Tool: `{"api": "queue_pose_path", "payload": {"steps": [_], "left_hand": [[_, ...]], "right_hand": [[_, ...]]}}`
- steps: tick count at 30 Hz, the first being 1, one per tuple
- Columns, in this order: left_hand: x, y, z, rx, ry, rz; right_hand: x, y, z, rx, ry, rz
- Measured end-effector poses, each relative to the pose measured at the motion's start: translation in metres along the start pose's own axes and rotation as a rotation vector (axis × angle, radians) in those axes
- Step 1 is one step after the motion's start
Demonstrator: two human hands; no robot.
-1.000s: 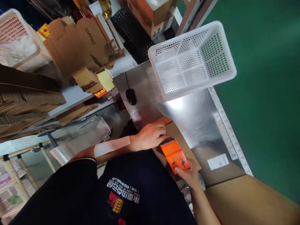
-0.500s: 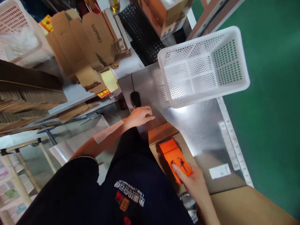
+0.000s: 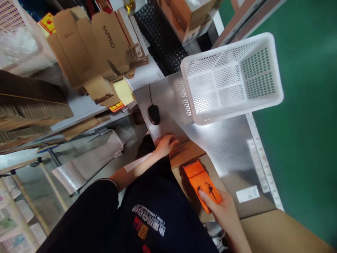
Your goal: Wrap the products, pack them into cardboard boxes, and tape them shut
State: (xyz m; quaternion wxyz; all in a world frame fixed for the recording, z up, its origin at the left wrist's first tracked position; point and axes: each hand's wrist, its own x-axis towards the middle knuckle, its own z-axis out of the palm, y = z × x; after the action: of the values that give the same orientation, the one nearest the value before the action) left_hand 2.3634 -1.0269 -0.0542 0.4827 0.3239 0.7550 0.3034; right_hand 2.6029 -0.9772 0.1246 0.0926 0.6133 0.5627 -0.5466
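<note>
My right hand (image 3: pixel 223 211) holds an orange tape dispenser (image 3: pixel 202 182) by its near end, pressed on a small brown cardboard box (image 3: pixel 188 154) at the table's near edge. My left hand (image 3: pixel 165 144) rests with curled fingers on the box's far left corner, just below a black computer mouse (image 3: pixel 154 114). The steel tabletop (image 3: pixel 223 140) lies under all of this.
A white perforated plastic basket (image 3: pixel 231 77) stands on the table's far right side. Flattened cardboard boxes (image 3: pixel 100 45) and a black keyboard (image 3: pixel 160 31) lie beyond. A white label (image 3: pixel 246 194) sticks to the table. Green floor (image 3: pixel 302 140) lies to the right.
My left hand left the dispenser, went up towards the mouse, then came back down onto the box's corner. My right hand has kept the orange dispenser on the box.
</note>
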Motion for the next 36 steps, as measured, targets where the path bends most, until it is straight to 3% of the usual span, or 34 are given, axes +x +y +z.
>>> {"api": "queue_pose_path", "payload": {"steps": [2, 5, 7, 12, 14, 16, 19, 25, 27, 29, 33, 36], "left_hand": [[-0.015, 0.005, -0.009, -0.087, -0.045, 0.133], [-0.036, 0.005, -0.013, -0.191, -0.368, 0.426], [-0.041, 0.000, -0.011, -0.205, -0.478, 0.414], [-0.027, 0.002, -0.025, -0.086, -0.328, 0.143], [-0.023, 0.018, -0.038, -0.052, -0.341, 0.232], [-0.020, 0.039, -0.047, 0.009, -0.456, 0.447], [-0.014, 0.066, -0.046, 0.138, -0.590, 0.689], [-0.001, 0.071, -0.035, 0.261, -0.547, 0.757], [-0.003, 0.070, -0.037, 0.312, -0.516, 0.752], [-0.007, 0.070, -0.039, 0.377, -0.493, 0.716], [-0.015, 0.079, -0.044, 0.516, -0.443, 0.662], [-0.023, 0.087, -0.051, 0.634, -0.412, 0.657]], "right_hand": [[0.001, 0.001, 0.000, -0.002, -0.001, -0.006], [0.004, 0.004, -0.002, -0.010, -0.017, -0.025], [0.007, 0.007, -0.003, -0.018, -0.043, -0.041], [0.014, 0.013, -0.003, -0.003, -0.037, -0.097], [0.015, 0.013, -0.002, 0.008, -0.046, -0.123], [0.015, 0.011, -0.002, 0.026, -0.061, -0.158], [0.014, 0.007, -0.001, 0.051, -0.087, -0.223], [0.008, 0.011, -0.003, 0.086, -0.049, -0.318], [-0.005, 0.031, -0.013, 0.090, -0.040, -0.315], [-0.025, 0.067, -0.029, 0.091, -0.049, -0.272], [-0.068, 0.171, -0.060, 0.130, -0.043, -0.119], [-0.075, 0.234, -0.067, 0.248, -0.089, -0.120]]}}
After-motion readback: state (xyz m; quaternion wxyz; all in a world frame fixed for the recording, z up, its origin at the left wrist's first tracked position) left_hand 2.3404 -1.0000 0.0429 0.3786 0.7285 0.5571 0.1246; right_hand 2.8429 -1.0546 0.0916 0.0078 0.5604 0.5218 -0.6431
